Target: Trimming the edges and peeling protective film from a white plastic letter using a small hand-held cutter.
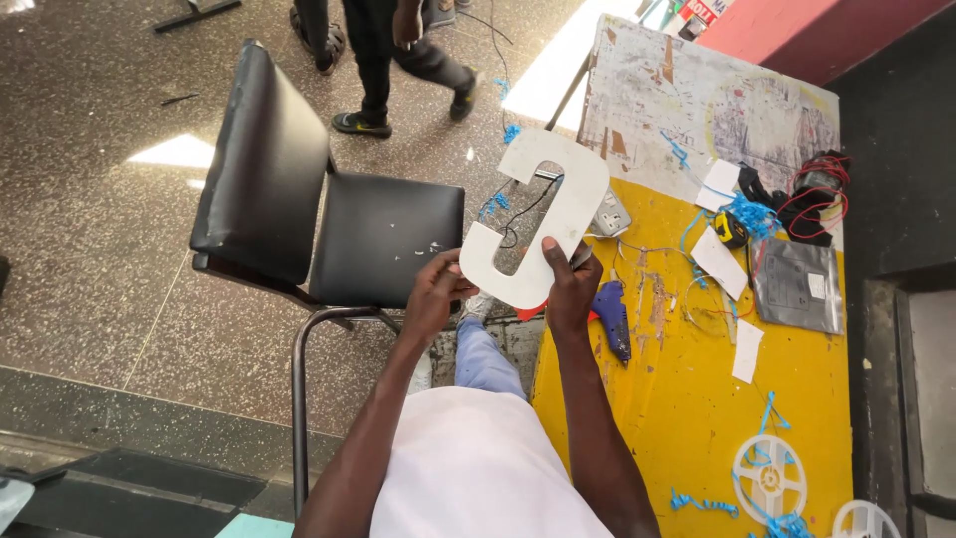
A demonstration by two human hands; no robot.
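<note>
both hands hold up a flat white cut-out piece (543, 214), shaped like a hook or a curved letter, in the air between the black chair (299, 209) and the yellow table (697, 399). the left hand (436, 291) has its grip closed on the lower left end of the piece, fingers curled round the edge, so the piece rises up and to the right out of that hand. the right hand (570, 289) has its grip closed on the lower right edge, thumb pressed flat on the white face and the other fingers hidden behind it. most of the piece stands above both hands, tilted, with its open slot showing the floor and a black cable through it.

just beside the right hand, touching or nearly touching the wrist, a blue glue gun (612, 317) lies at the table's left edge; a bit of orange-red shows under the hand, too hidden to tell what it is. further right on the table lie white paper scraps (719, 261), a yellow tape measure (732, 229), blue curly shavings (752, 214), a grey flat pouch (797, 284) and a bundle of red and black wires (822, 194). near the bottom right corner sit white wheel-shaped cut-outs (769, 478). a worn pale board (697, 105) covers the far end of the table. another person's legs (383, 60) stand on the speckled floor beyond the chair.
</note>
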